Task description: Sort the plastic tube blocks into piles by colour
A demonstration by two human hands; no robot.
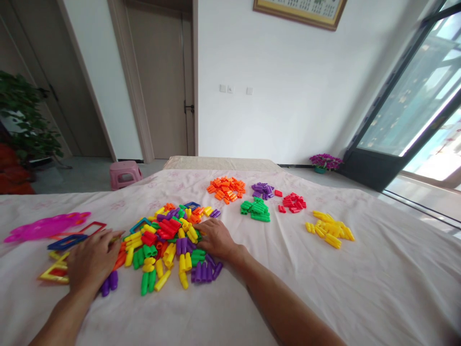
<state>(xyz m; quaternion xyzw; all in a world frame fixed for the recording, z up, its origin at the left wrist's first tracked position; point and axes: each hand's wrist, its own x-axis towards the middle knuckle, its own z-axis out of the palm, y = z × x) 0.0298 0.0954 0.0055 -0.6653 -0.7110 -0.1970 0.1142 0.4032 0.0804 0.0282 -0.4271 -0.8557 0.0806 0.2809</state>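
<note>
A mixed heap of small plastic tube pieces (165,245) in red, yellow, green, purple and orange lies on a pale cloth-covered surface (288,288). My left hand (91,259) rests flat at the heap's left edge, fingers stretched out, over purple and orange pieces. My right hand (216,239) lies on the heap's right edge, fingers curled down among the pieces; what they hold, if anything, is hidden. Farther off lie sorted piles: orange (226,188), purple (262,190), green (256,210), red (293,203) and yellow (329,228).
Flat frame shapes in red, blue and yellow (66,240) and a pink plastic piece (45,227) lie at the left. Beyond the surface stand a pink stool (125,173), a leafy plant (25,120), a door and a big window at the right.
</note>
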